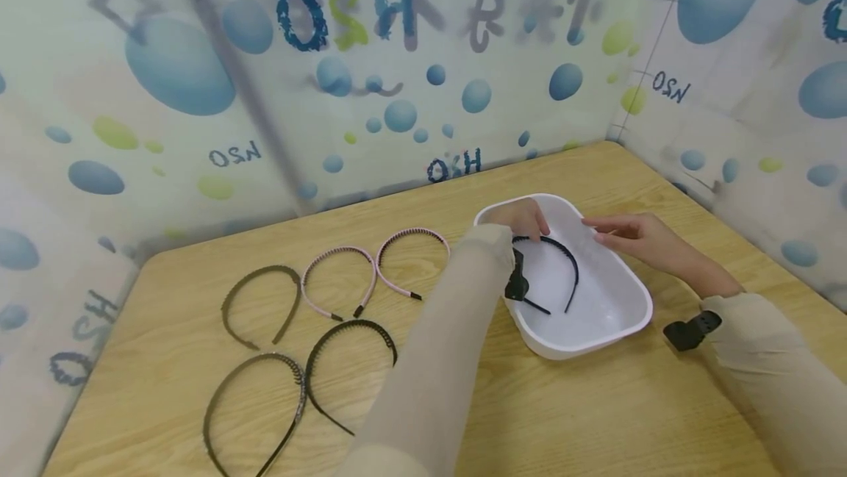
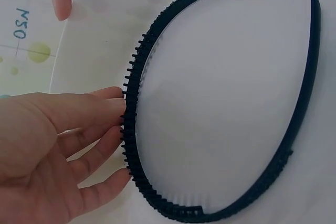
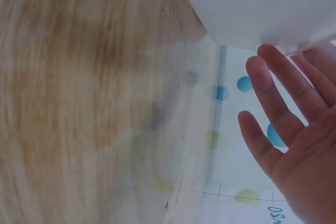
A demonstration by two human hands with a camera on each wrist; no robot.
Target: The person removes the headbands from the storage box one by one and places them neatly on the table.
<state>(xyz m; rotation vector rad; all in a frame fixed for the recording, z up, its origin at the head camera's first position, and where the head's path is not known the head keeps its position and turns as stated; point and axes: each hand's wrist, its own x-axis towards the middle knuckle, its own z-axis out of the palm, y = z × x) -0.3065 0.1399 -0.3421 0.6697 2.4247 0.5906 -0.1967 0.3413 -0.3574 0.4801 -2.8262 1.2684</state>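
In the head view, my left hand (image 1: 523, 218) reaches into a white plastic tub (image 1: 605, 293) at the right of the table. Its thumb and fingers pinch the toothed arc of a black headband (image 2: 131, 77), as the left wrist view shows closely. The headband's two ends point toward me inside the tub. My right hand (image 1: 645, 242) touches the tub's right rim with fairly straight fingers. In the right wrist view its fingertips (image 3: 268, 51) lie against the tub's outer wall.
Left of the tub, several headbands lie on the wooden table (image 1: 562, 418): a brownish one (image 1: 228, 300), pink ones (image 1: 340, 249) and dark ones (image 1: 360, 324). My left forearm (image 1: 437, 345) crosses in front of some of them. A patterned curtain (image 1: 397, 146) stands behind the table.
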